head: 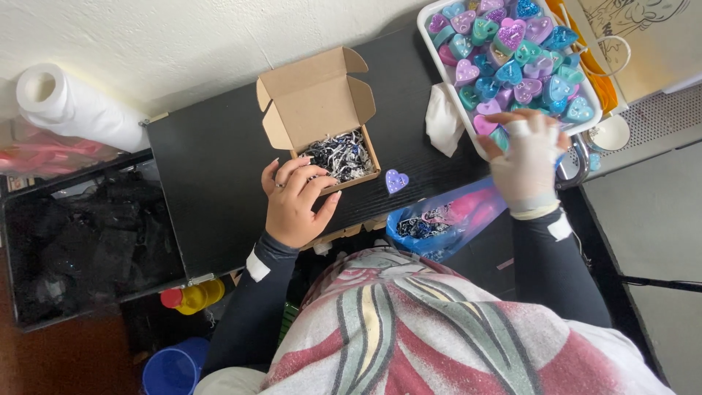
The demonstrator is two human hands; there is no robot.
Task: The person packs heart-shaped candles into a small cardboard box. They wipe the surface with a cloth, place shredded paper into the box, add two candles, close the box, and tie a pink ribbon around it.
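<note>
An open brown cardboard box (316, 102) sits on the black table (212, 161), part filled with black and white shredded paper (338, 155). My left hand (296, 201) rests at the box's near left corner, fingers touching the shred. A small purple heart-shaped piece (396, 181) lies on the table just right of the box. My right hand (526, 157), in a white glove, reaches into the near end of a white tray (431, 40) filled with several glittery heart pieces (512, 58) in purple, teal and pink. Whether the right hand holds a piece is hidden.
A blue and pink plastic bag (446, 219) with more shred lies at the table's near edge. A white cloth (442, 117) sits beside the tray. A paper towel roll (73, 106) lies at far left, a black bin (88, 234) below it. A blue bucket (172, 369) stands on the floor.
</note>
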